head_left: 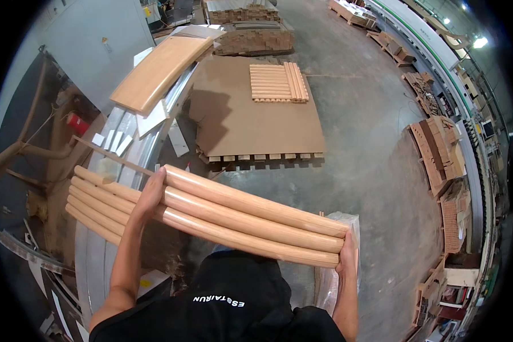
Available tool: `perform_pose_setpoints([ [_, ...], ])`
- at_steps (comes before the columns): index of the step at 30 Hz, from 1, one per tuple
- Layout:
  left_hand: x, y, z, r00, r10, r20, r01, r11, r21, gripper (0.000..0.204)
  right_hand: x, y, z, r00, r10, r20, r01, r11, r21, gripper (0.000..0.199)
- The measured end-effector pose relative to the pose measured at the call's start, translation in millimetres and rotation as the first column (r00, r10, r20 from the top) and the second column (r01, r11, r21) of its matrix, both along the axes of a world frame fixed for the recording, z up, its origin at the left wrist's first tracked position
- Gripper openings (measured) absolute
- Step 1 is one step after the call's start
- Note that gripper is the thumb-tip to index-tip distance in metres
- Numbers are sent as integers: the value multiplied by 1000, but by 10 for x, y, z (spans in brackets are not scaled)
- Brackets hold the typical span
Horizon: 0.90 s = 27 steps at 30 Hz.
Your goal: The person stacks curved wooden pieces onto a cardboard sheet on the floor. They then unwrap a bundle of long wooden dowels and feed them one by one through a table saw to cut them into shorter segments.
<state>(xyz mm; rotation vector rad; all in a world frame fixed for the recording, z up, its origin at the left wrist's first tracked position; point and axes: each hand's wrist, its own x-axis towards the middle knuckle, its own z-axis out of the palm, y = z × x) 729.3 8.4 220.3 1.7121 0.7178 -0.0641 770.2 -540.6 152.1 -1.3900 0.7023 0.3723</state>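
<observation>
Three glossy, rounded light-wood bars (251,214) lie side by side in front of my body, sloping down to the right. My left hand (150,194) is closed on their left end. At the opposite end, my right hand (347,251) presses on the bar ends with its fingers partly hidden. Several similar wooden bars (100,202) rest on the metal bench at the left, just beyond my left forearm. Between these and the held bars, my left hand covers part of the view.
Ahead, a brown sheet (256,128) covers a pallet, with a neat stack of wooden bars (276,82) on it. A curved wood panel (159,71) lies atop the metal bench (88,279). Timber stacks (251,40) stand farther back. Loaded pallets (436,148) line the right side.
</observation>
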Motion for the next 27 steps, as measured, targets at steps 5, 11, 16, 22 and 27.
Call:
perform_pose_setpoints([
  [5, 1193, -524, -363, 999, -44, 8, 45, 996, -82, 54, 1078, -705, -197, 999, 13, 37, -13, 1000, -4, 64],
  [11, 3275, -1421, -708, 998, 13, -65, -24, 983, -183, 54, 2955, -1436, -29, 999, -28, -28, 25, 994, -104, 66],
  [16, 4685, -1876, -867, 994, -104, -22, 97, 974, -207, 54, 4185, -2187, 54, 996, -90, -26, 87, 991, -104, 67],
  [22, 6438, -2560, -624, 993, -108, -57, 96, 979, -181, 54, 5946, -2656, -8, 997, -74, -13, 74, 997, -33, 69],
  [27, 7620, -3200, -631, 996, 35, -88, -47, 988, -146, 57, 7774, -3157, -269, 998, 40, -44, -42, 998, -55, 67],
])
